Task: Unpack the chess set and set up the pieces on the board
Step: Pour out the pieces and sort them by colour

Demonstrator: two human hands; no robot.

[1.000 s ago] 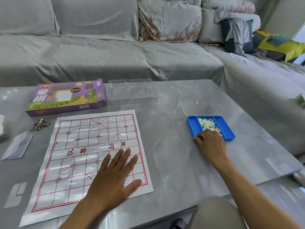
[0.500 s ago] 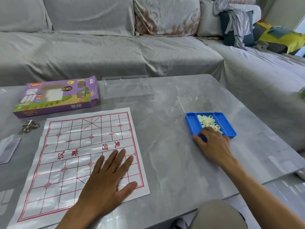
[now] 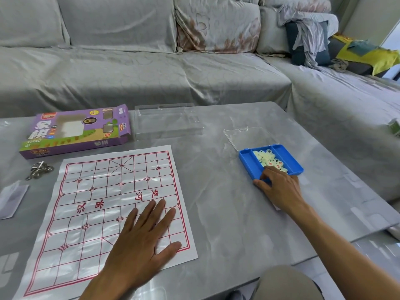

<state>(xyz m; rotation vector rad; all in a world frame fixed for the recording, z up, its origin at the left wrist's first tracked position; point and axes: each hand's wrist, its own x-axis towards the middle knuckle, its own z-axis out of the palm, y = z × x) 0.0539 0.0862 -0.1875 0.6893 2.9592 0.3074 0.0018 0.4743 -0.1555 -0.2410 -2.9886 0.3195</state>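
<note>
A: Big picture first: a grey sofa (image 3: pixel 151 68) runs along the far side, and the marble-look table (image 3: pixel 227 213) fills the near half.

B: On the table's left, the paper board (image 3: pixel 97 202) lies flat, red grid up, bare of pieces.

A: Left hand (image 3: pixel 140 241) is flat on the board's near right corner, all 5 fingers straight and spread.

B: Far left, the purple box (image 3: pixel 75 131) lies on its side, 1 end flap open. Just right of it, a clear plastic cover (image 3: pixel 166 122).

A: Over on the right, the blue tray (image 3: pixel 287 159) sits well apart from the board, pale round pieces (image 3: pixel 266 158) heaped in its middle compartment.

B: The right hand (image 3: pixel 279 187) is at the tray's near edge, thumb at the near left corner, fingers curled in over the rim. Whether they pinch a piece, I cannot tell.

A: A clear lid (image 3: pixel 249 135) lies just beyond the tray. Smaller still, at the far left: a clear bag (image 3: pixel 10 198), then a bunch of metal rings (image 3: pixel 40 169).
</note>
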